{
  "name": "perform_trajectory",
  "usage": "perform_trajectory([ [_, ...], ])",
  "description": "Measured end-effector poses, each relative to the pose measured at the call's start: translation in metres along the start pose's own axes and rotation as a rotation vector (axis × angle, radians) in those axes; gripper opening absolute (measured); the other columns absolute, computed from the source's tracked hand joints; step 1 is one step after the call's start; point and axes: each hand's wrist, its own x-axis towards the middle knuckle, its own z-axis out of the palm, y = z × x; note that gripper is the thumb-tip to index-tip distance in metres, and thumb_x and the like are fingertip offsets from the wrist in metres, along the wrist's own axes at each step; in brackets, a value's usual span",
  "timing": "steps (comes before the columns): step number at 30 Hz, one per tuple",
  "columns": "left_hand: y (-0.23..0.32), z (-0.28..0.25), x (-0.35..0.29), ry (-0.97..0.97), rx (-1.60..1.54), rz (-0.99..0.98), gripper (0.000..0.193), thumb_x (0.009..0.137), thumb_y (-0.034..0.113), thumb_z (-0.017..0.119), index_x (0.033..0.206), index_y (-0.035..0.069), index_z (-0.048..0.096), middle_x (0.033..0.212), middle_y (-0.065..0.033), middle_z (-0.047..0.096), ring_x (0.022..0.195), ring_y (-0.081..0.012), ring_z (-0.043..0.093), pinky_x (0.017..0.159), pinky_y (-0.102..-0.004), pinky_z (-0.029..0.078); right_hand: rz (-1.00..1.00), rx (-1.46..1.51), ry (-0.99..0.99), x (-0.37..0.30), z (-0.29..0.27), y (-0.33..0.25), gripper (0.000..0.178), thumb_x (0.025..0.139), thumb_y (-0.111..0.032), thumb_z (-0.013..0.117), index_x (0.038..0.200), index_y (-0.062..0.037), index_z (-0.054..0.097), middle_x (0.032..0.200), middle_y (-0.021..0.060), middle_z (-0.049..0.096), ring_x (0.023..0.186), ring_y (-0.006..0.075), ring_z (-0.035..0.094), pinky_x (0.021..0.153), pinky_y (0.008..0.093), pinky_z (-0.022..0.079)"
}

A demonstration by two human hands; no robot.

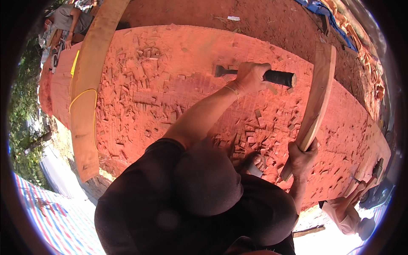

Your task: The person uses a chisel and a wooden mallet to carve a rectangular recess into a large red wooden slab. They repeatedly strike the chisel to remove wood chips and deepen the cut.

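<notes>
In my left hand [251,77] is a chisel [278,77], its fingers closed round the middle of it. The flat dark blade points left, and the black-wrapped handle sticks out to the right. My right hand [302,158] grips a long, thick wooden bar [318,91] near its lower end. The bar slants up and away from me. Both hands are over a broad reddish wood slab [191,46], whose surface is pitted with cuts and strewn with wood chips [148,53]. The chisel appears raised off the slab; its exact height I cannot tell.
A long brown board [87,127] with a yellow cord [83,95] lies across the slab's left side. My foot [257,163] is on the slab below my hands. Other people work at the far left [70,19] and the near right [346,212]. A striped sheet [55,221] lies lower left.
</notes>
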Motion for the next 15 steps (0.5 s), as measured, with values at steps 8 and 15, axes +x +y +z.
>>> perform_trajectory([
  [8,-0.003,0.019,-0.004,-0.037,0.132,0.016,0.02,0.068,0.019,0.08,0.077,0.011,0.064,0.06,-0.0081,0.062,0.055,-0.0276,0.065,0.051,-0.042,0.048,-0.174,0.844,0.602,0.02,-0.038,-0.111,0.03,0.089,-0.027,0.064,0.099,0.0016,0.061,0.081,0.0072,0.056,0.085,0.0195,0.057,0.083,0.0338,0.049],
  [15,-0.004,0.014,-0.004,-0.103,0.121,0.004,0.019,0.067,0.016,0.078,0.075,0.011,0.062,0.063,-0.0096,0.063,0.06,-0.0312,0.067,0.052,-0.0422,0.047,0.085,0.117,-0.099,0.003,0.035,0.022,0.027,0.079,-0.005,0.071,0.102,-0.0009,0.057,0.074,0.0049,0.06,0.062,0.0135,0.058,0.057,0.0307,0.049],
])
